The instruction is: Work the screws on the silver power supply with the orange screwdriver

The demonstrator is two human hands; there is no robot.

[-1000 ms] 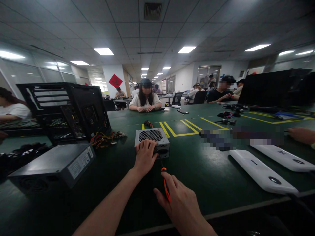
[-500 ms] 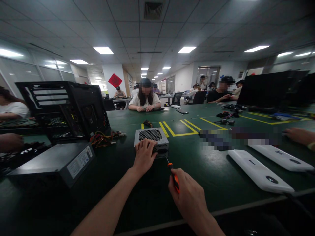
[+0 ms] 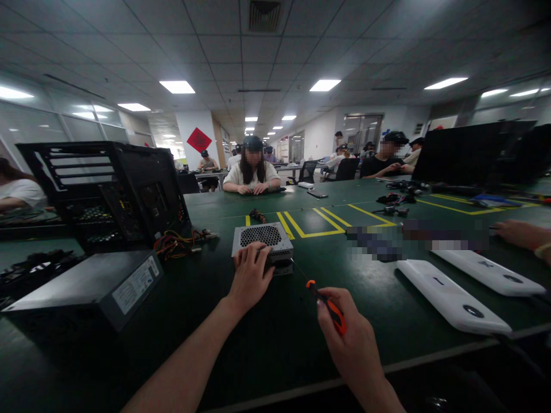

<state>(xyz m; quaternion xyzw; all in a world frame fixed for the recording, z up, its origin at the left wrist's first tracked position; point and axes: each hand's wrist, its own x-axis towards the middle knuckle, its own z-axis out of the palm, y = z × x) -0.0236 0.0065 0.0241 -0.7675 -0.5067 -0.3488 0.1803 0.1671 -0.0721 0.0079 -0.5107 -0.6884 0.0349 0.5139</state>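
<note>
A grey computer power supply (image 3: 263,234) with a honeycomb vent on top sits on the green table. My left hand (image 3: 252,269) grips its near left side, fingers over the top edge and thumb at the front face. In my right hand (image 3: 350,330) is a screwdriver (image 3: 329,304) with an orange and black handle, the fingers wrapped round it. Its thin shaft slants up and left, the tip at the near right corner of the power supply. Whether the tip touches the casing I cannot tell. A dark opening shows in the front face beside my thumb.
At left stand a second power supply (image 3: 86,281) and an open black computer case (image 3: 146,189), with coloured cables (image 3: 178,244) between. Two white devices (image 3: 451,295) lie at right, near another person's hand (image 3: 516,232). A person (image 3: 253,172) sits opposite.
My right hand has moved right with the screwdriver, which now leans more to the left. My left hand stays on the power supply. The other person's hand at far left has left the view.
</note>
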